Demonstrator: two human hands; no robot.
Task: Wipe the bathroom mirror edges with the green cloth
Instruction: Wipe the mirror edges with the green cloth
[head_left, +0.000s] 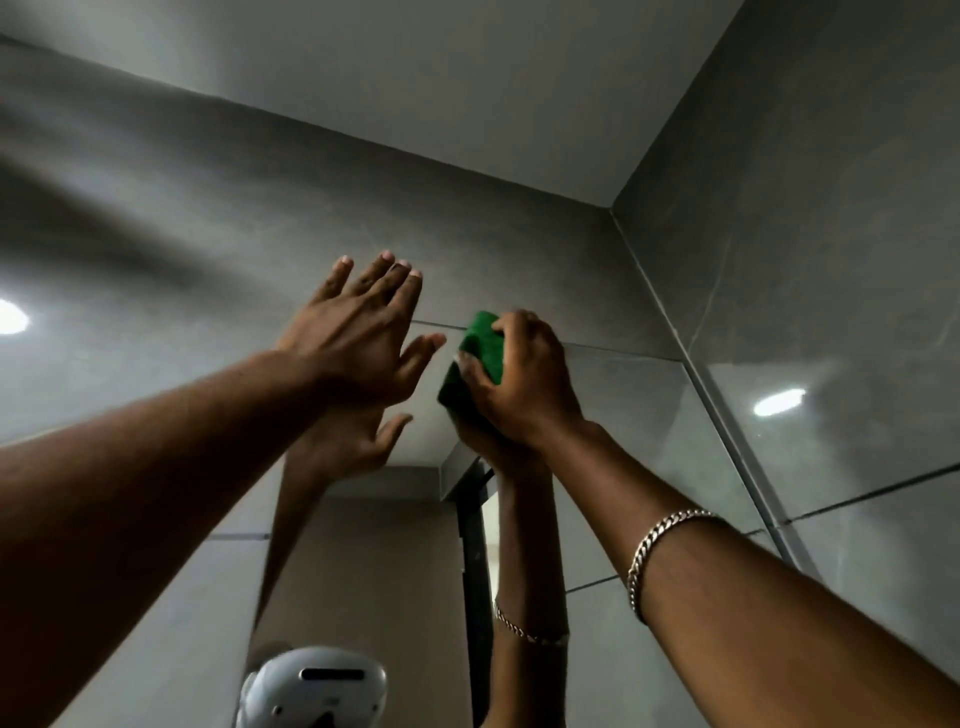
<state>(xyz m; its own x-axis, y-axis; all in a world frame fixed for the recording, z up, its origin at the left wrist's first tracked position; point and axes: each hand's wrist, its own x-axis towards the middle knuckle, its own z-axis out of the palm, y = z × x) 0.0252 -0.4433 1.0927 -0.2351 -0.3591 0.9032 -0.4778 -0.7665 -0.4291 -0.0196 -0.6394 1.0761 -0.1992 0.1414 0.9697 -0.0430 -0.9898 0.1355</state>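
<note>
I look steeply up at the bathroom mirror (623, 441), whose top edge runs roughly level with my hands. My right hand (524, 379), with a chain bracelet on its wrist, grips the folded green cloth (480, 348) and presses it on the mirror's top edge. My left hand (358, 338) lies flat against the glass just left of the cloth, fingers spread and holding nothing. Both arms are mirrored in the glass below the hands.
Grey tiled wall (208, 208) rises above the mirror to a pale ceiling (467, 78). A tiled side wall (831, 260) meets the mirror at the right corner. The reflection shows a white head-worn device (317, 686), a dark door frame (475, 571) and ceiling lights.
</note>
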